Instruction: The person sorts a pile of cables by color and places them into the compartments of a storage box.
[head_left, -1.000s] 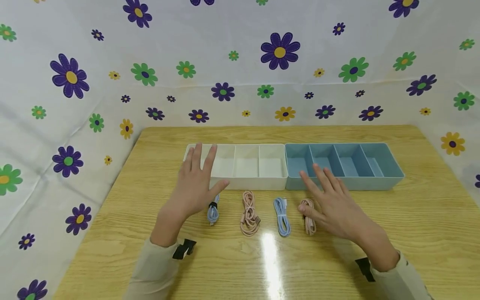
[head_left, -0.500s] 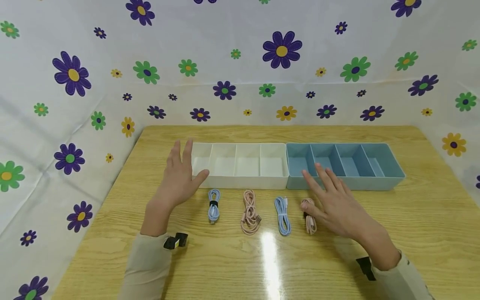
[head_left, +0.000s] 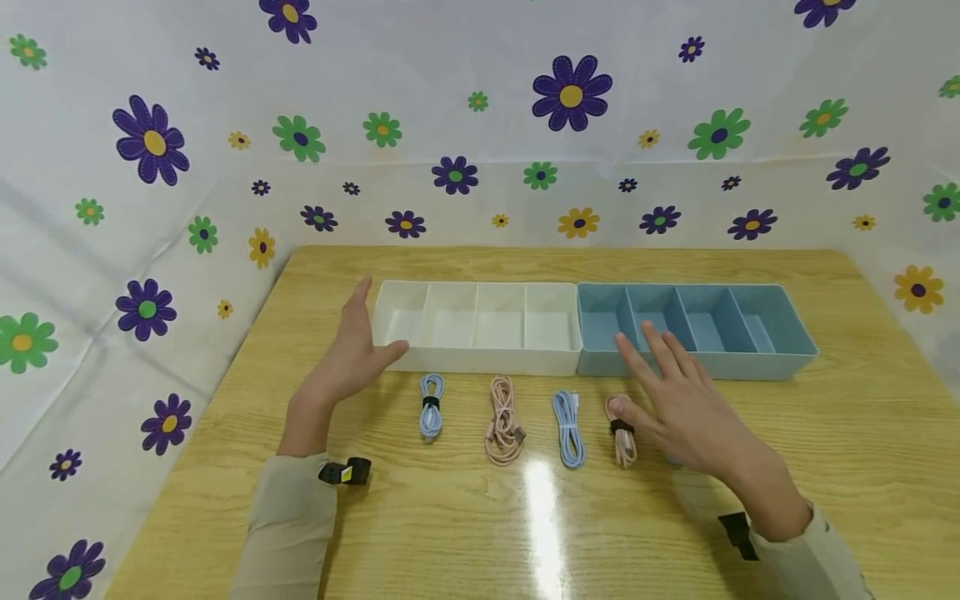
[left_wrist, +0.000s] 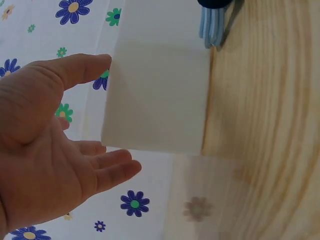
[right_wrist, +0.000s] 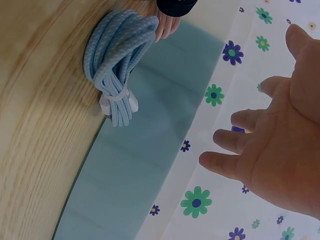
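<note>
My left hand point(head_left: 341, 358) is at the left end of a white divided box point(head_left: 480, 361), thumb spread from the fingers; whether it touches the box I cannot tell. The left wrist view shows that hand point(left_wrist: 55, 135) holding nothing beside the box's side point(left_wrist: 155, 100). My right hand point(head_left: 690, 417) hovers, fingers spread, before the blue divided box point(head_left: 712, 367). It partly covers a pink cable with a black strap point(head_left: 622, 437). Below the palm a blue cable is mostly hidden; in the right wrist view a blue coiled cable point(right_wrist: 117, 60) has a white tie.
Between the hands lie a blue cable with a black strap point(head_left: 431, 408), a loosely bundled pink cable point(head_left: 504, 425) and a light blue cable point(head_left: 568, 429). The two boxes stand end to end on the wooden table point(head_left: 420, 533). A flowered cloth point(head_left: 480, 67) hangs behind.
My left hand has moved left, from over the white box to its left end, uncovering the strapped blue cable. The right hand stays nearly in place. The view has shifted slightly.
</note>
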